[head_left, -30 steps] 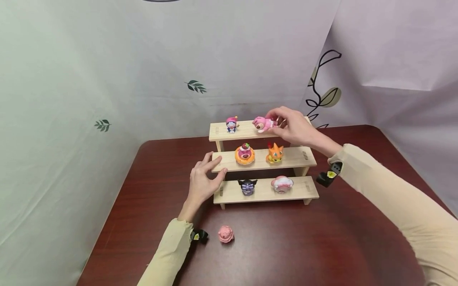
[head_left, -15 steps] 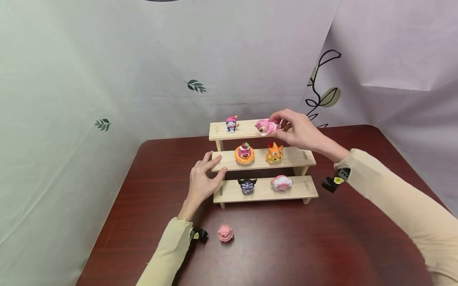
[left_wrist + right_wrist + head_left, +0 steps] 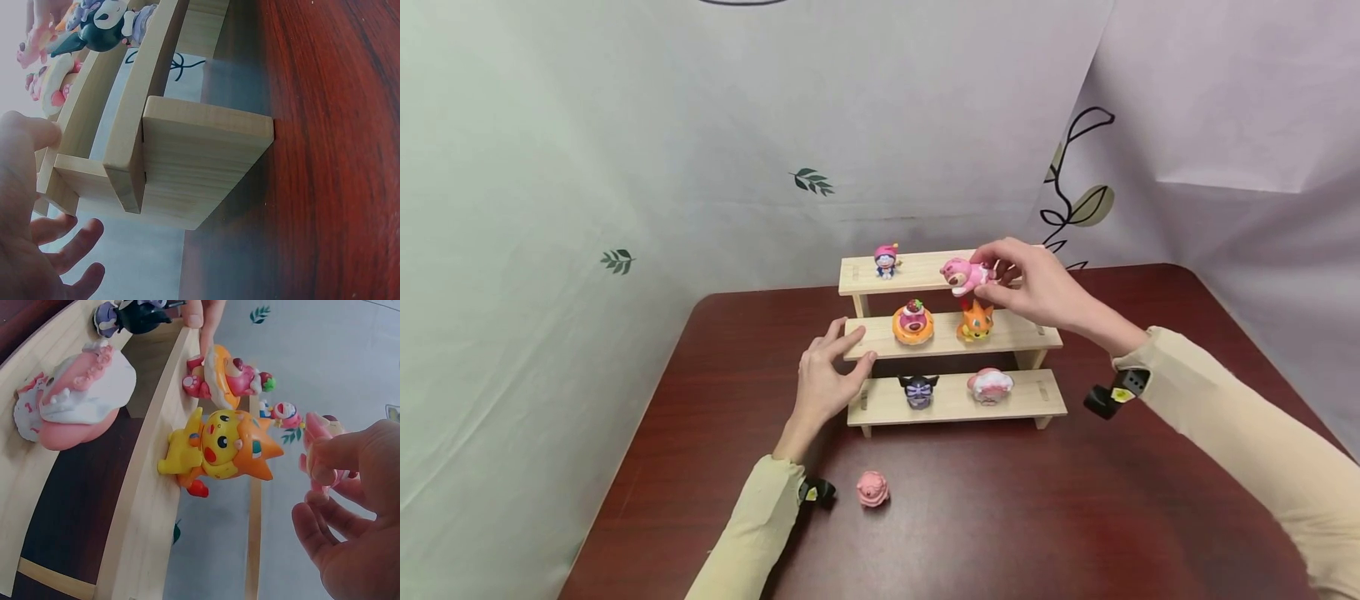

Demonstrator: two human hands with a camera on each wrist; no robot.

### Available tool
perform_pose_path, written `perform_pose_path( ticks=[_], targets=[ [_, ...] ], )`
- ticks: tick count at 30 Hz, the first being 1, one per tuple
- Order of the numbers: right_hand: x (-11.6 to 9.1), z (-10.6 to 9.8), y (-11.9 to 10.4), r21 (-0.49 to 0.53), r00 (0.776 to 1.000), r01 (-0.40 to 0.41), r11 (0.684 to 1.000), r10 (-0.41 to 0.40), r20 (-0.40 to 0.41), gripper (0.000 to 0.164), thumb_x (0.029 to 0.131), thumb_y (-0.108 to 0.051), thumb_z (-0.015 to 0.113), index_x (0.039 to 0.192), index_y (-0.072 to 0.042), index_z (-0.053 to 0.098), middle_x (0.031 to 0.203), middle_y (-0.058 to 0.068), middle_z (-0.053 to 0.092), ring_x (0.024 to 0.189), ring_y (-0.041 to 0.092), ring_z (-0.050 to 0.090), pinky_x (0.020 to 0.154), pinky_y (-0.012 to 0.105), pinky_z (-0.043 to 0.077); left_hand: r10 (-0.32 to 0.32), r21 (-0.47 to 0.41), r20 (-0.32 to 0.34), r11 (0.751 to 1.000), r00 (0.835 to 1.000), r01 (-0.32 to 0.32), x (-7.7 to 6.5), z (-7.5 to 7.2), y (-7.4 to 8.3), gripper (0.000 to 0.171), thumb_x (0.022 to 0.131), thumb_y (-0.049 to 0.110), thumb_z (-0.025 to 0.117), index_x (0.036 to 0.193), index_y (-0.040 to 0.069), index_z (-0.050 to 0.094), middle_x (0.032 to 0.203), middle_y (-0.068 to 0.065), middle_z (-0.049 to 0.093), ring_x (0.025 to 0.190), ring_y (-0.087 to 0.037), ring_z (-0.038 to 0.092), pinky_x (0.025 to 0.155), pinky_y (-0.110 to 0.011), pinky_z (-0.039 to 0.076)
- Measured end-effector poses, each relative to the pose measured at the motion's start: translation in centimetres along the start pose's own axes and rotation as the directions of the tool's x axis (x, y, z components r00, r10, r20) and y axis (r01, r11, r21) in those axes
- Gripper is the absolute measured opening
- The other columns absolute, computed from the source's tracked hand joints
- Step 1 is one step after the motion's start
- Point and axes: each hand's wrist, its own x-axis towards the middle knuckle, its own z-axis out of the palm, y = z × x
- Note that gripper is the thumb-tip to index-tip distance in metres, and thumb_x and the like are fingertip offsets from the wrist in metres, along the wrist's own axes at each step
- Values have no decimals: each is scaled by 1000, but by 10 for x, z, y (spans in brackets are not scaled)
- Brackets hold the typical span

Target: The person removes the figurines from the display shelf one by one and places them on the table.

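Head view: left grip (image 3: 824, 379) holds the middle shelf (image 3: 1018, 332), right grip (image 3: 1036, 282) pinches the pink bear (image 3: 957, 273), and a careless dip could topple the orange-hatted toy (image 3: 977, 322) just below it.

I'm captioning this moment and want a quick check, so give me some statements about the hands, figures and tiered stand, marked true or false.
1. The right hand holds the pink bear figure. True.
2. Neither hand touches the stand. False: the left hand grips the end of the middle tier.
3. The orange-and-yellow figure is on the middle tier. True.
4. Only one figure is on the lowest level. False: the bottom tier bears two.
5. The round pink figure is on the table. True.
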Motion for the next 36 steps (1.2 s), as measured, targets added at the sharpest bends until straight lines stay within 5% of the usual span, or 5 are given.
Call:
perform_pose_path(
  ticks=[25, 36],
  targets=[
    [-37, 8, -17, 38, 996, 89, 995, -88, -27, 33, 81, 4, 78, 111, -5, 67, 93, -2, 63, 81, 12, 58, 75, 26, 48, -5, -4, -2, 1000, 1000, 5, 0, 0, 0, 41, 83, 25, 79, 121, 8, 74, 135, -21, 59, 99, -39, 61, 85, -55, 44],
    [-55, 13, -20, 31, 998, 65, 997, -65, -27, 37, 80, 3, 79, 113, -9, 67, 97, -5, 63, 82, 10, 57, 74, 30, 48, 4, -9, -11, 1000, 1000, -4, 0, 1, 0, 41, 83, 24, 79, 121, 8, 74, 136, -21, 59, 98, -39, 62, 82, -55, 45]
  ],
)
